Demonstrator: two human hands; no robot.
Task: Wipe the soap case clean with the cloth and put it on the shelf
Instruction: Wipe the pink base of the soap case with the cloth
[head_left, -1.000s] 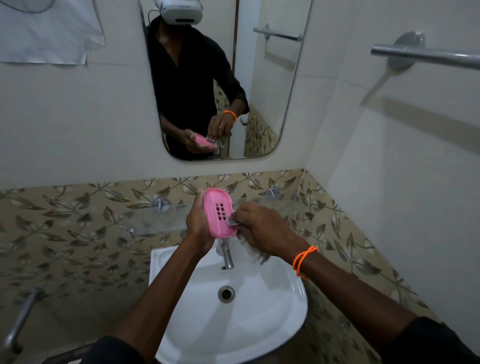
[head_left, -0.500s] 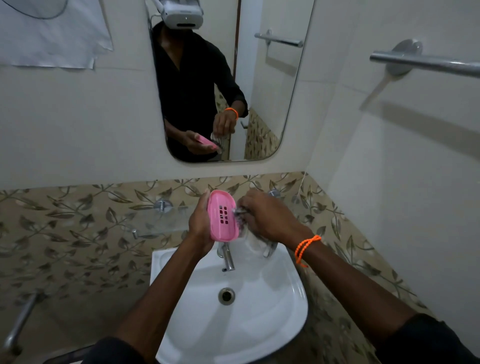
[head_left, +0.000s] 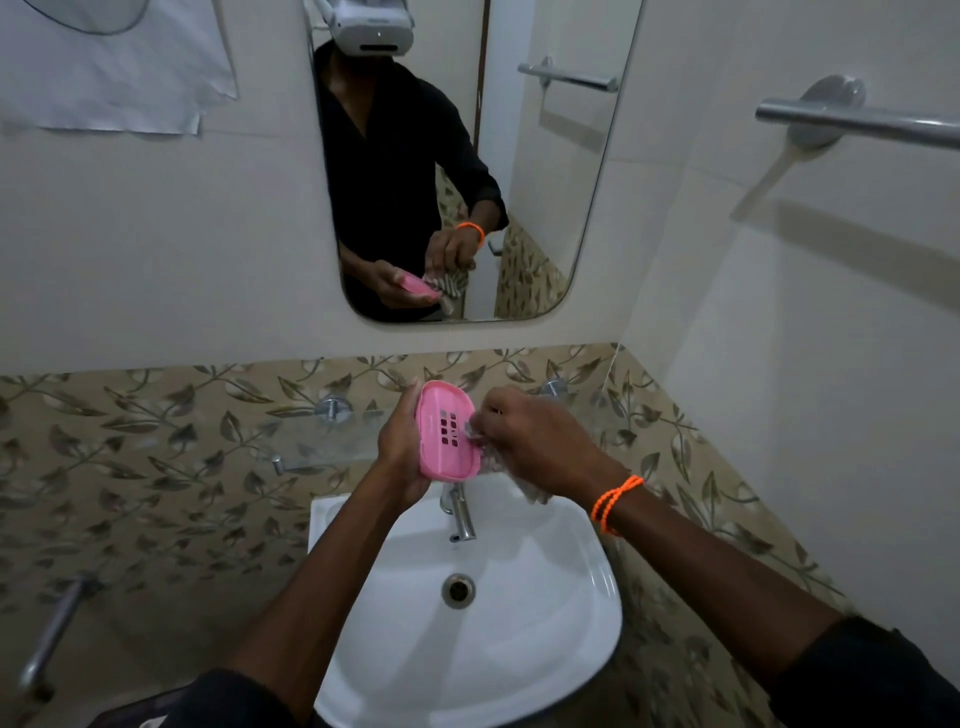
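Note:
My left hand (head_left: 400, 447) grips a pink soap case (head_left: 447, 436) from its left side, tilted up so its slotted face points at me, above the white sink (head_left: 519, 649). My right hand (head_left: 535, 441) is closed on a pale patterned cloth (head_left: 530, 491) and presses it against the case's right edge; most of the cloth is hidden under the hand. A clear glass shelf (head_left: 322, 441) on metal brackets runs along the tiled wall just behind and left of the case.
A chrome tap (head_left: 460, 512) stands under the case. A mirror (head_left: 545, 182) hangs on the back wall, and a towel rail (head_left: 857, 119) juts from the right wall. A metal pipe handle (head_left: 52, 634) sits low at the left.
The case has stayed in my left hand at nearly the same spot. My right hand with the cloth has shifted along the case's right side, first up, then back down against it.

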